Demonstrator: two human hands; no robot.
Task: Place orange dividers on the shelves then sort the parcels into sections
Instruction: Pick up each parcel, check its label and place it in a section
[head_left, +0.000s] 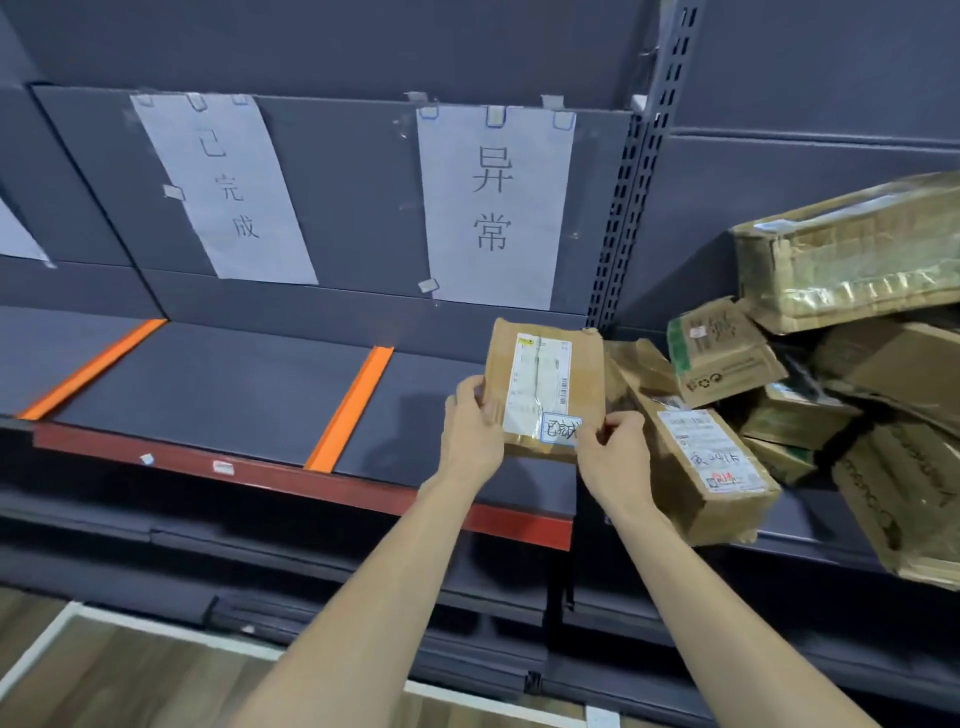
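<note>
A flat brown parcel (545, 384) with a white shipping label and a small handwritten sticker is held upright above the right end of the grey shelf (218, 395). My left hand (470, 426) grips its left edge. My right hand (615, 452) pinches its lower right corner. Two orange dividers lie across the shelf: one (350, 408) just left of the parcel, another (91, 369) further left. Paper signs with handwritten characters hang on the back panel, one (228, 187) over the middle section and one (493, 208) over the right section.
A loose pile of cardboard parcels (810, 395) fills the neighbouring shelf on the right; one labelled box (701, 467) leans near my right hand. A perforated upright post (634, 197) separates the two bays. The shelf has a red front edge (291, 480). Wooden floor lies below.
</note>
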